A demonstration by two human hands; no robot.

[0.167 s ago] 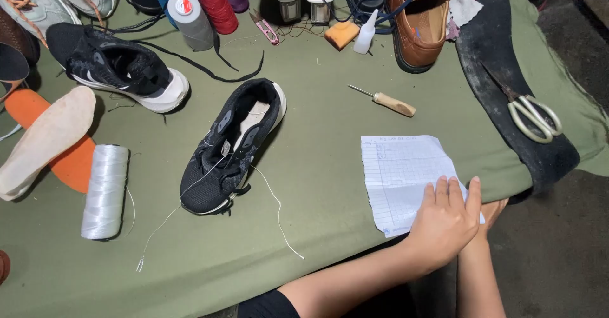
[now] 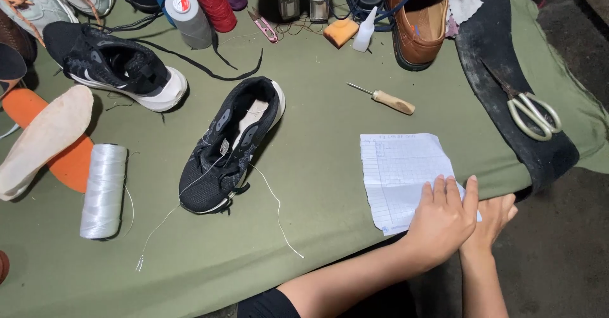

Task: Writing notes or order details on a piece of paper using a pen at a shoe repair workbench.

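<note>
Head view: both hands (image 2: pixel 444 219) on lined paper sheet (image 2: pixel 403 172), table edge (image 2: pixel 317 254).

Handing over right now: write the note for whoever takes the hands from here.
Left hand: open, flat on the white lined paper sheet at the table's near edge.
Right hand: beside it at the edge, partly hidden; grip unclear.
Black mesh sneaker: mid-table, loose white thread trailing from it.
Wooden-handled awl and white thread spool: lying untouched.
Done: sneaker set down, threaded.
Left: stitching looks unfinished, thread ends uncut.
</note>
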